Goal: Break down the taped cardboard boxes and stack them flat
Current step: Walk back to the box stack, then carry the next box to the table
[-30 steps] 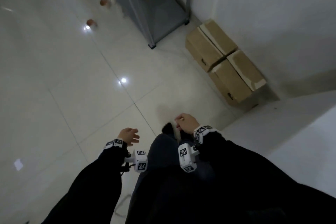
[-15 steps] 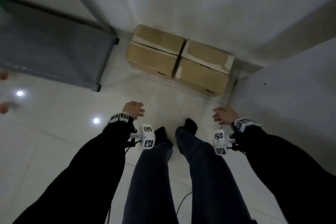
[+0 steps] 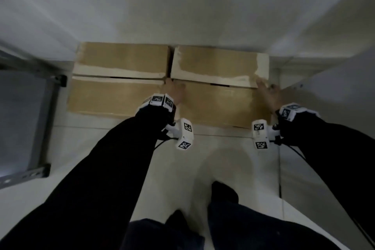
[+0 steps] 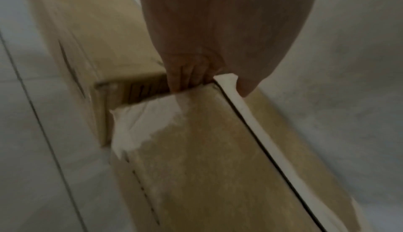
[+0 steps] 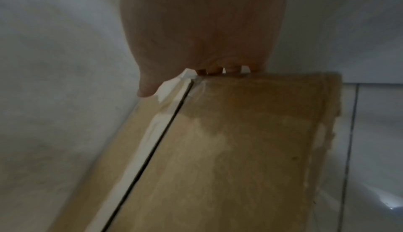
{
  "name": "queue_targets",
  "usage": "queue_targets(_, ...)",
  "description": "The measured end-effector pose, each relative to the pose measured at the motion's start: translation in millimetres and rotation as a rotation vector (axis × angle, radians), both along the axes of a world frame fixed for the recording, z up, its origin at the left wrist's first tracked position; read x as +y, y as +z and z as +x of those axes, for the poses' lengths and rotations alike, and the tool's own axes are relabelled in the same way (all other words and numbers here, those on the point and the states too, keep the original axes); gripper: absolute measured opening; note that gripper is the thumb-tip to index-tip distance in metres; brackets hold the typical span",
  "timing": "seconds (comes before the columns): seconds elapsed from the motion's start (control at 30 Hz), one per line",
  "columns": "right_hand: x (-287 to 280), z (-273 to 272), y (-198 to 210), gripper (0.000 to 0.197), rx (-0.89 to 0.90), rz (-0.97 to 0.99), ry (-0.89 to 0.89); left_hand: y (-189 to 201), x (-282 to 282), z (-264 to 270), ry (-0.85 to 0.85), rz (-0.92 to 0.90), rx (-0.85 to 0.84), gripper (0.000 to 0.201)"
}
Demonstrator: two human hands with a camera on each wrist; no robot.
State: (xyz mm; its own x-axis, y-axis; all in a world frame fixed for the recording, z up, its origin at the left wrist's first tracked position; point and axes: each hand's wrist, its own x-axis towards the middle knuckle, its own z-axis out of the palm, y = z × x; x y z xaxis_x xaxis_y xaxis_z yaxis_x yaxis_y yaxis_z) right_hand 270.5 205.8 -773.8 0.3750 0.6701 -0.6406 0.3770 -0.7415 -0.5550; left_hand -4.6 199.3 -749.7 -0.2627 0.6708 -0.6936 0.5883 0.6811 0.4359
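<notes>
Half a second ago both hands hung free above the floor, short of the boxes; the person has since closed in and laid a hand on each end of the right-hand box (image 3: 221, 95). The left hand (image 3: 176, 91) has its fingers (image 4: 185, 73) curled down into the gap between this box and the left-hand box (image 3: 119, 79), gripping the end edge. The right hand (image 3: 268, 95) hooks its fingers (image 5: 220, 70) over the far end, thumb on the rear flap. Both boxes sit on the floor (image 3: 203, 158) against the wall (image 3: 182, 6), touching, their top seams slightly parted. Judged: the right-hand box is being seized for lifting out; no box is flattened yet.
</notes>
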Motion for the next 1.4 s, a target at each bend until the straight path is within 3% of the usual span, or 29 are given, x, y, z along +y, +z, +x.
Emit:
queue_targets(0.1, 1.4, 3.6, -21.5, 0.086, -0.054, -0.029, 0.037, -23.9, 10.0, 2.0, 0.059, -0.077, -0.035, 0.064)
queue_targets(0.23, -3.7, 3.6, -20.4, 0.060, -0.128, -0.023, 0.044, -35.1, 18.3, 3.2, 0.207, -0.059, -0.132, 0.070)
queue_targets(0.37, -25.5, 4.3, 13.3, 0.052, -0.143, 0.015, -0.009, 1.9, 0.5, 13.0, 0.199, -0.029, -0.136, 0.061)
queue_targets(0.53, -74.0, 1.2, 124.3, 0.052, -0.118, 0.017, -0.036, 109.7, -51.5, 12.8, 0.195, 0.105, -0.131, 0.056)
queue_targets(0.7, -122.3, -21.9, 286.9, 0.050, -0.042, 0.072, -0.006, 267.5, -109.1, -7.2, 0.250, 0.250, -0.088, 0.045)
queue_targets(0.9, -194.4, -56.6, 486.9, 0.038, 0.113, 0.232, 0.012, 469.0, -161.1, -50.7, 0.241, 0.334, -0.030, 0.061)
queue_targets(1.07, -260.6, -45.1, 621.7, 0.029, 0.235, 0.450, -0.103, 607.7, -187.8, -46.9, 0.130, 0.485, -0.042, 0.062)
queue_targets(1.2, -294.9, -3.0, 686.4, 0.026, 0.361, 0.616, -0.175, 675.9, -190.1, -2.2, 0.032, 0.645, -0.145, 0.057)
queue_targets(1.4, -317.4, 114.3, 732.2, 0.031, 0.296, 0.706, -0.158, 713.5, -189.3, 113.3, -0.077, 0.753, -0.299, 0.050)
